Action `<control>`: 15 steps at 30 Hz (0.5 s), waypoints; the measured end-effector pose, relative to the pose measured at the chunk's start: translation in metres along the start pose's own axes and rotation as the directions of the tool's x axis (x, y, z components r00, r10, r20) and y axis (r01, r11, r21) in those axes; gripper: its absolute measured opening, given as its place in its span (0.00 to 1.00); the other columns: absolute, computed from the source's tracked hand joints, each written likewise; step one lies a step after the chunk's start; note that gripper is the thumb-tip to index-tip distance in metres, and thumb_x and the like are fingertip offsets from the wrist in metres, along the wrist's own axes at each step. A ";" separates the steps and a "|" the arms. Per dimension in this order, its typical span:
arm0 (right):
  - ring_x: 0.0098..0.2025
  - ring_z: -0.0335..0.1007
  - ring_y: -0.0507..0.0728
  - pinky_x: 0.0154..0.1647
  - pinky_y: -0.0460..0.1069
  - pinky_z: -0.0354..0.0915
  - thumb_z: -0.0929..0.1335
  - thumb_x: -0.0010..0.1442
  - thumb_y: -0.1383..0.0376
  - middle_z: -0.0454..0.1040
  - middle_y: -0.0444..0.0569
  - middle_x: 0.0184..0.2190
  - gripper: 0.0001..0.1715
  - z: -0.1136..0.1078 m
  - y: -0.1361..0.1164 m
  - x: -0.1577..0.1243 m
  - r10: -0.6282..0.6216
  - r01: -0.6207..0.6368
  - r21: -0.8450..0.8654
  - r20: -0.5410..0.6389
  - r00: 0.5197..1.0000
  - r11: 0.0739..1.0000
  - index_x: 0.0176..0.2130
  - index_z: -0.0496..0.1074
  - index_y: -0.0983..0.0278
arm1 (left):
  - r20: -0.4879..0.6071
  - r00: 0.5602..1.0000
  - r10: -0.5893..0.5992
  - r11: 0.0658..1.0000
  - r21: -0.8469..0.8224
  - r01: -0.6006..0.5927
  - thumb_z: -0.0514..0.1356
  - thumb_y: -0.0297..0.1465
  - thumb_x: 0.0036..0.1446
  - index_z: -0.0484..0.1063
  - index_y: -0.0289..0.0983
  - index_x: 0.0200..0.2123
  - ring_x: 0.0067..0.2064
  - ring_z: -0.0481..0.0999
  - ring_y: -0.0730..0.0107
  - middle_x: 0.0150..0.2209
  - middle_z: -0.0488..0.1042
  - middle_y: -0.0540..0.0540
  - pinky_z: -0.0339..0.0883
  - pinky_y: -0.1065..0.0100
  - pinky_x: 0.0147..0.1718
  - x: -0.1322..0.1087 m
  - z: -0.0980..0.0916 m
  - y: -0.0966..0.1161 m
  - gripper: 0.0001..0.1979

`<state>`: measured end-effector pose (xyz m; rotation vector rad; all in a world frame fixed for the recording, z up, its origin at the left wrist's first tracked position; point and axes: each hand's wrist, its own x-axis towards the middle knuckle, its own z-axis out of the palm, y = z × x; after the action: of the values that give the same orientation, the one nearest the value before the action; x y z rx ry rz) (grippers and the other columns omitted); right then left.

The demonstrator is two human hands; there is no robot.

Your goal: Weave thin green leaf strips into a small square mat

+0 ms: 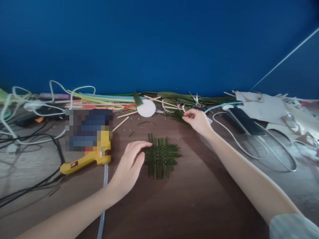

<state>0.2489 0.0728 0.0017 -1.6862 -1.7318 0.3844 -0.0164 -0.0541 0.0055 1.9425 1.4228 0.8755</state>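
A small square mat of woven green leaf strips (pixel 161 157) lies flat on the brown table (pixel 189 202). My left hand (pixel 132 162) rests at its left side, fingers apart, the index fingertip at the mat's upper left edge. Farther back and to the right, my right hand (pixel 196 120) has its thumb and index finger pinched together by a pile of dark green leaf strips (pixel 179 116). Whatever may be between those fingertips is too small to make out. Scissors (pixel 196 99) lie just behind my right hand.
A yellow glue gun (pixel 84 163) with a clear glue stick (pixel 104 192) lies at the left, near black cables (pixel 58 149). A white disc (pixel 146 108) and thin sticks (pixel 121 123) lie at the back. On the right are a phone (pixel 245 121), white cables and papers (pixel 266 108).
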 end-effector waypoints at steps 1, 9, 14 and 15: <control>0.24 0.63 0.52 0.28 0.48 0.59 0.68 0.44 0.65 0.72 0.46 0.23 0.07 0.000 0.000 0.001 0.020 -0.020 0.026 -0.005 1.000 0.999 0.27 0.72 0.66 | 0.000 1.000 0.004 1.000 0.003 -0.004 0.44 0.27 0.58 0.66 0.41 0.44 0.51 0.65 0.67 0.46 0.68 0.48 0.59 0.58 0.53 0.000 0.000 0.000 0.15; 0.26 0.67 0.54 0.31 0.49 0.62 0.69 0.44 0.61 0.75 0.49 0.24 0.11 -0.005 0.001 0.003 0.081 -0.075 0.156 -0.032 0.996 0.985 0.27 0.74 0.67 | -0.003 1.000 0.013 1.000 0.027 -0.012 0.44 0.26 0.58 0.67 0.40 0.43 0.50 0.66 0.68 0.45 0.69 0.48 0.60 0.60 0.52 0.001 -0.001 0.002 0.15; 0.29 0.70 0.55 0.34 0.50 0.64 0.68 0.46 0.62 0.76 0.51 0.27 0.13 -0.004 0.008 0.006 0.091 -0.081 0.209 -0.042 0.995 0.975 0.31 0.75 0.69 | 0.007 1.000 0.011 1.000 0.021 -0.011 0.44 0.26 0.58 0.67 0.40 0.43 0.51 0.65 0.69 0.45 0.68 0.48 0.60 0.60 0.52 -0.001 0.000 0.000 0.15; 0.29 0.70 0.55 0.34 0.50 0.64 0.67 0.47 0.63 0.76 0.52 0.27 0.14 -0.004 0.009 0.006 0.096 -0.086 0.224 -0.036 0.995 0.971 0.32 0.75 0.69 | 0.008 1.000 0.011 1.000 0.017 -0.011 0.44 0.26 0.58 0.67 0.40 0.43 0.51 0.65 0.69 0.46 0.68 0.48 0.60 0.60 0.53 -0.001 0.001 0.000 0.15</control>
<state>0.2586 0.0790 0.0000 -1.6026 -1.5209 0.5554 -0.0162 -0.0547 0.0047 1.9658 1.4206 0.8625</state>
